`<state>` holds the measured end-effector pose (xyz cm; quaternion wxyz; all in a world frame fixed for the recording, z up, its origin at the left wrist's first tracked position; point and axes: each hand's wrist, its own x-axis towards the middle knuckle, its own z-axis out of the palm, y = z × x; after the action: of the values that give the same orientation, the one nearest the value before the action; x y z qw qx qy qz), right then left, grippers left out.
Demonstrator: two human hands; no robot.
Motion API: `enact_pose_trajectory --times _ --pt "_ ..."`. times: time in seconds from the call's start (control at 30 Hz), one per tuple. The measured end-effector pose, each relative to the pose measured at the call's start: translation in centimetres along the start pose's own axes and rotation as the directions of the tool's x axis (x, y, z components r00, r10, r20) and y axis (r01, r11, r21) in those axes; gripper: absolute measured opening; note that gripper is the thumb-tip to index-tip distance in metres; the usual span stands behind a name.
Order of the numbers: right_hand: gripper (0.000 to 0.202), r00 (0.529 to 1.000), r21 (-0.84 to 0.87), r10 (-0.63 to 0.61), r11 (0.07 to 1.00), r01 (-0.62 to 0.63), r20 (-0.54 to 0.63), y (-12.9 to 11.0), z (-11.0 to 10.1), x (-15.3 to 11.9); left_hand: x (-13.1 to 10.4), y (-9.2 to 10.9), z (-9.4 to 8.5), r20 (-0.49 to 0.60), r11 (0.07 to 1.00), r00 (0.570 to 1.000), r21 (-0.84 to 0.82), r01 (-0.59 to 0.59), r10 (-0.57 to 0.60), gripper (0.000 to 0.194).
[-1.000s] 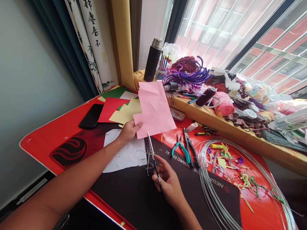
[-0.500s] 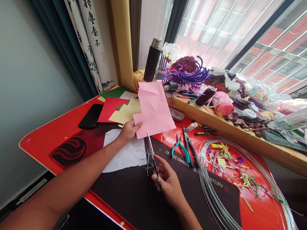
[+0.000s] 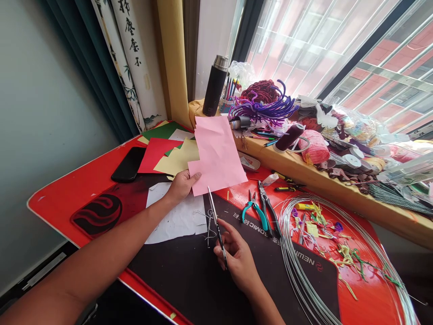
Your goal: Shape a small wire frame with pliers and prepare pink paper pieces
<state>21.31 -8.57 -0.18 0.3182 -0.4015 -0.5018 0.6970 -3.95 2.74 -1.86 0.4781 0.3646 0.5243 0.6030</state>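
A sheet of pink paper (image 3: 219, 155) with a notch cut from its upper left side is raised over the table. My left hand (image 3: 182, 184) pinches its lower left corner between thumb and fingers. In my right hand (image 3: 237, 255) is a pair of scissors (image 3: 216, 221), fingers in the handles and blades pointing away from me. The blade tips meet the paper's lower edge, just right of my left thumb. Beneath lie a crumpled white sheet (image 3: 169, 223) and a bit of twisted wire (image 3: 209, 230) on the black mat (image 3: 189, 275).
Red, yellow and green paper (image 3: 158, 151) lies behind my left hand, beside a black phone (image 3: 128, 164). To the right are teal pliers (image 3: 253, 210), black pliers (image 3: 269, 210) and a large wire coil (image 3: 287, 243). A black bottle (image 3: 215, 85) and yarn (image 3: 314, 146) crowd the sill.
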Motion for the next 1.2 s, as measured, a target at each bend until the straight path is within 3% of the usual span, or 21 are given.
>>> enact_pose_trajectory --times 0.3,0.5,0.7,0.9,1.2 --pt "0.07 0.997 0.023 -0.037 0.999 0.035 0.065 -0.1 -0.2 -0.2 0.5 -0.3 -0.3 -0.033 0.998 0.998 -0.032 -0.046 0.045 0.059" --pt "0.052 0.996 -0.009 -0.072 0.997 0.073 0.049 -0.7 -0.2 -0.2 0.8 0.7 -0.5 -0.125 0.978 0.992 -0.21 -0.002 -0.025 0.06" --pt "0.041 0.978 -0.025 -0.129 0.992 0.127 -0.162 -1.3 -0.2 0.8 -0.6 1.7 0.4 -0.007 0.95 0.995 -0.296 0.096 -0.103 0.037" --pt "0.045 0.942 -0.031 -0.138 0.99 0.135 -0.307 -2.0 -0.3 2.5 -2.6 2.0 2.0 0.111 0.963 0.988 -0.236 0.13 -0.106 0.043" --pt "0.036 0.87 0.018 -0.241 0.961 0.275 -0.431 -3.4 0.2 5.8 -4.5 1.6 2.9 0.278 0.993 0.959 -0.082 0.086 -0.06 0.054"
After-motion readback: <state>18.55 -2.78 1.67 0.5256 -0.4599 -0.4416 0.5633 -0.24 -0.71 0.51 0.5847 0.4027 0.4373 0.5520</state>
